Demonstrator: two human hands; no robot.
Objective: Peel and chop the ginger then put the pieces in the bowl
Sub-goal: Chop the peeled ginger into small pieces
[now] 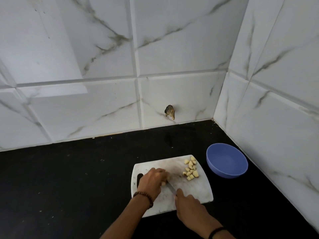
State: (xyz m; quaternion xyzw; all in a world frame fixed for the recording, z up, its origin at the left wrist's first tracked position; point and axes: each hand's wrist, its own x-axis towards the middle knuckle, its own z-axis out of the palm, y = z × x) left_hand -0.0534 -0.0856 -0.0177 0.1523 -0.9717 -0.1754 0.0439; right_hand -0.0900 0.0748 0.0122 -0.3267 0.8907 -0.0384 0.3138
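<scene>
Pale ginger (168,177) sits under curled left fingers (160,170).

One cutting board (198,190), one blue bowl (229,173), one knife (170,187), one uncut ginger lump (168,177) and two hands, the left hand (151,181) and the right hand (188,204), show in the lower middle of the frame. Cut ginger pieces (190,169) at the board's right number roughly fifteen, too heaped to count exactly. One brown scrap (170,112) sits mid-frame.

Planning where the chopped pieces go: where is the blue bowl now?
In the head view, the blue bowl sits on the black counter, just right of the cutting board, close to the right wall.
</scene>
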